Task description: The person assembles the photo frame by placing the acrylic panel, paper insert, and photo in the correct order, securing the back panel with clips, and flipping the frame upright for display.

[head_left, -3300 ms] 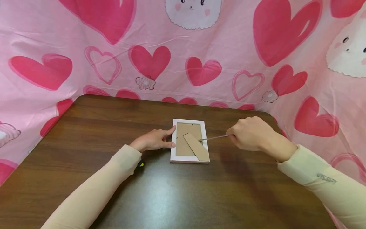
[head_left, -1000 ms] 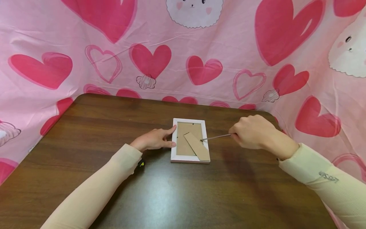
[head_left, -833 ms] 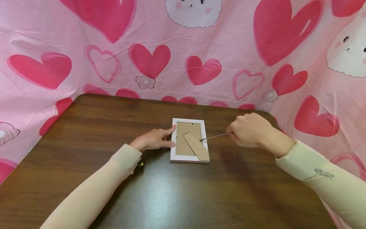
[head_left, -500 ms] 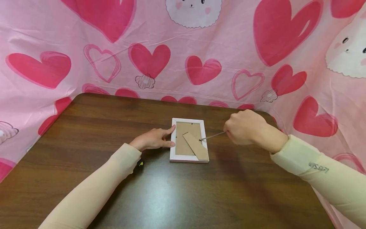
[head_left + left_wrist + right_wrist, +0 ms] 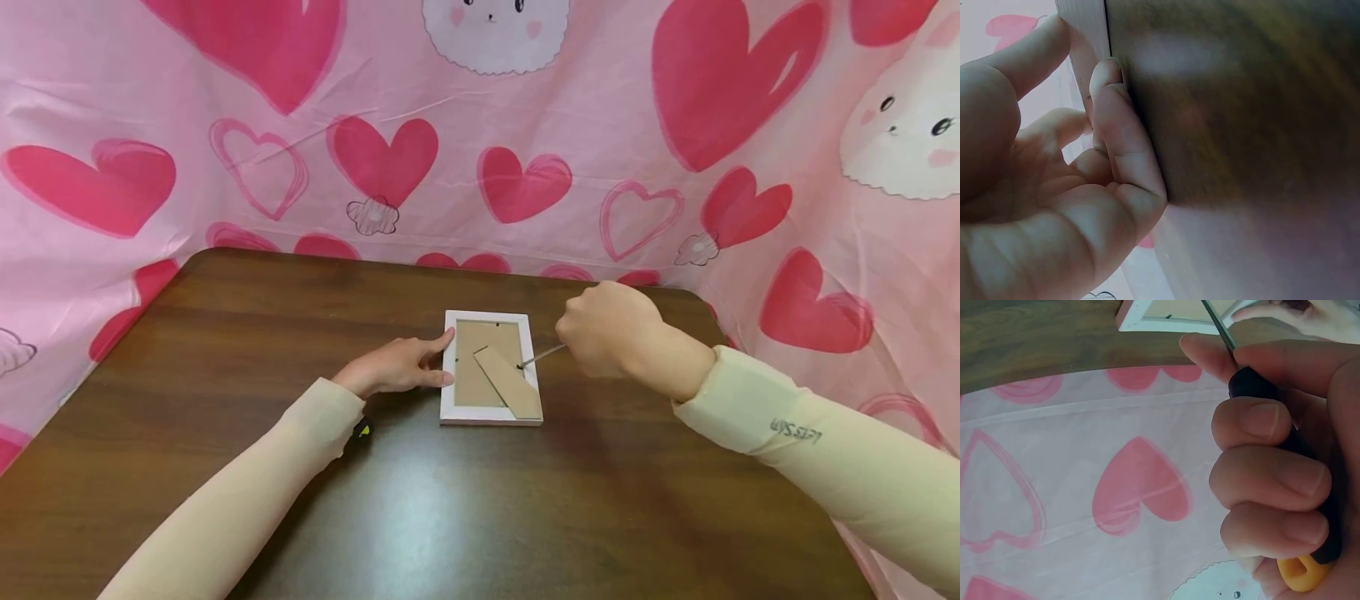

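Observation:
A white picture frame [image 5: 536, 408] lies back up on the table, with a brown backing board [image 5: 483, 329] and a slanting stand leg [image 5: 510, 387]. My left hand [image 5: 390, 365] touches the frame's left edge with thumb and index finger; in the left wrist view the other fingers [image 5: 1125, 134] bend against the table beside it. My right hand [image 5: 611, 329] grips a screwdriver [image 5: 1250, 382] by its black handle with an orange end. The thin metal shaft [image 5: 543, 355] slants down to a small dark tab [image 5: 520, 367] at the backing's right edge. Whether the tip is under the tab cannot be seen.
The dark wooden table [image 5: 465, 517] carries the frame near its middle. Behind and at both sides hangs a pink cloth [image 5: 525, 108] with hearts and white animal faces. A black item with a yellow-green mark [image 5: 363, 431] shows under the left wrist.
My right hand has moved left and slightly up, closer to the frame, so the screwdriver shaft slants more steeply. Its tip stays at the right tab. The left hand and frame stay together.

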Demonstrator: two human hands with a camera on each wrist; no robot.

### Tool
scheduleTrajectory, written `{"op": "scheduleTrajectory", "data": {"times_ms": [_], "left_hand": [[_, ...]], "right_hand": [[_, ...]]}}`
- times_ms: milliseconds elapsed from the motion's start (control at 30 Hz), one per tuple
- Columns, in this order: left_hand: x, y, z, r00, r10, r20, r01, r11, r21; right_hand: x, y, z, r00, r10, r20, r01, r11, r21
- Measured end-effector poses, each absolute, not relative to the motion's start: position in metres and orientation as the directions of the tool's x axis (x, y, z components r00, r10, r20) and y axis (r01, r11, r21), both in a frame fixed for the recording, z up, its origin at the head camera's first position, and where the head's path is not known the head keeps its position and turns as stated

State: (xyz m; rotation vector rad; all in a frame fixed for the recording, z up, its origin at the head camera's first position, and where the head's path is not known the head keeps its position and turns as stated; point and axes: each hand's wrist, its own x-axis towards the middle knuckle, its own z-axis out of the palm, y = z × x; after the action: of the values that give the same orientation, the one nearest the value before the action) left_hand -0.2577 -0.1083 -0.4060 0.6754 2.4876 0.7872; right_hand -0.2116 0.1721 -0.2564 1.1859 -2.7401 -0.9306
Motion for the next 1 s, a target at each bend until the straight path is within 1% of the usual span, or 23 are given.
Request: {"op": "scheduleTrajectory", "data": {"times_ms": [100, 333, 500, 700, 800, 1000], "left_hand": [[-0.256, -0.109, -0.408, -0.788, 0.557, -0.262, 0.302, 0.721, 0.624], [-0.256, -0.107, -0.410, -0.779, 0.574, -0.253, 0.315, 0.708, 0.632], [-0.258, -0.111, -0.408, -0.786, 0.562, -0.259, 0.308, 0.718, 0.625], [-0.259, -0.110, -0.409, -0.786, 0.561, -0.260, 0.307, 0.719, 0.624], [-0.258, -0.111, -0.410, -0.786, 0.561, -0.260, 0.303, 0.716, 0.628], [-0.258, -0.111, -0.408, -0.789, 0.559, -0.255, 0.304, 0.715, 0.629]], "right_hand": [[-0.208, 0.180, -0.261, -0.736, -0.649, -0.194, -0.645, 0.585, 0.492], [-0.205, 0.224, -0.278, -0.757, -0.651, -0.060, -0.632, 0.707, 0.317], [-0.205, 0.246, -0.285, -0.777, -0.628, -0.030, -0.619, 0.756, 0.213], [-0.202, 0.264, -0.302, -0.784, -0.620, 0.020, -0.618, 0.784, 0.062], [-0.201, 0.269, -0.314, -0.787, -0.615, 0.039, -0.615, 0.788, 0.024], [-0.196, 0.279, -0.336, -0.800, -0.599, 0.030, -0.600, 0.800, -0.034]]}}
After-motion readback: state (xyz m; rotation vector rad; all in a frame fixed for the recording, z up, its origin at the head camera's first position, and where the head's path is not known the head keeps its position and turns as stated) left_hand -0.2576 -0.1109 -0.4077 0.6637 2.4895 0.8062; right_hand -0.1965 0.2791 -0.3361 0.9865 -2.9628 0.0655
